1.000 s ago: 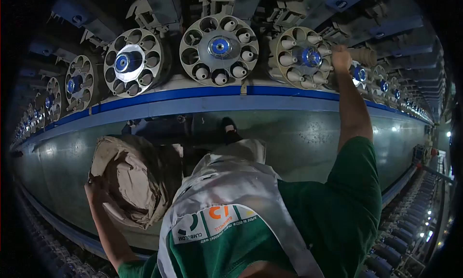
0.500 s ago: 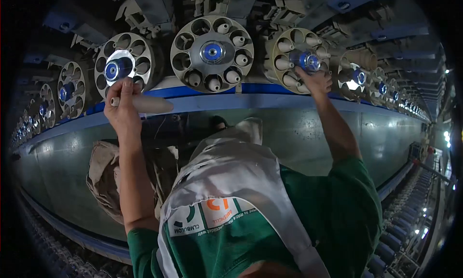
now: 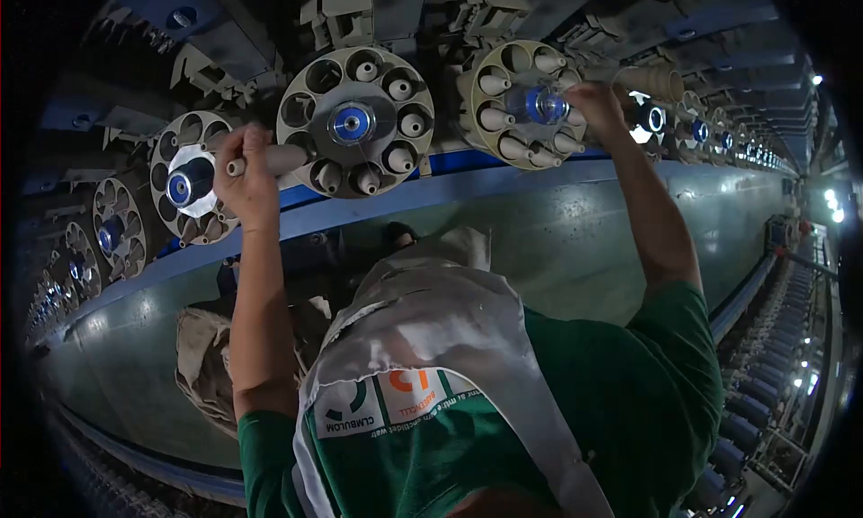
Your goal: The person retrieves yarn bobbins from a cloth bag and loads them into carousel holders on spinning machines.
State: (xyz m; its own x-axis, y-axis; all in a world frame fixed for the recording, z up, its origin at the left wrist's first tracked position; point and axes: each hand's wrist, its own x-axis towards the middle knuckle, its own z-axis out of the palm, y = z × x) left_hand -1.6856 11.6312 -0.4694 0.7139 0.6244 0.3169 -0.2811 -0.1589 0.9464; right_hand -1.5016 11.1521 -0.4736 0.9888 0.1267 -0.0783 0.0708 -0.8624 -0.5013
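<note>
My left hand (image 3: 246,178) is closed around a pale, tapered yarn bobbin (image 3: 288,161), held sideways between the left and middle round magazines. The middle magazine (image 3: 355,163) has a blue hub and several cone-tipped bobbins in its pockets; a few pockets on its upper left look dark. On the right, my right hand (image 3: 600,110) is raised beside the blue hub (image 3: 546,105) of another magazine (image 3: 474,114), which also carries several bobbins. Its fingers are drawn together; whatever may be between them is too small to make out.
A blue machine rail (image 3: 378,194) runs below the row of magazines. A crumpled brown cloth sack (image 3: 202,361) lies low at left. Another machine with rows of spindles (image 3: 764,374) stands at right, across the green floor (image 3: 593,239).
My left hand has risen slightly and moved right with the bobbin. My right hand has moved up from the right magazine's lower edge to beside its hub. The view has shifted.
</note>
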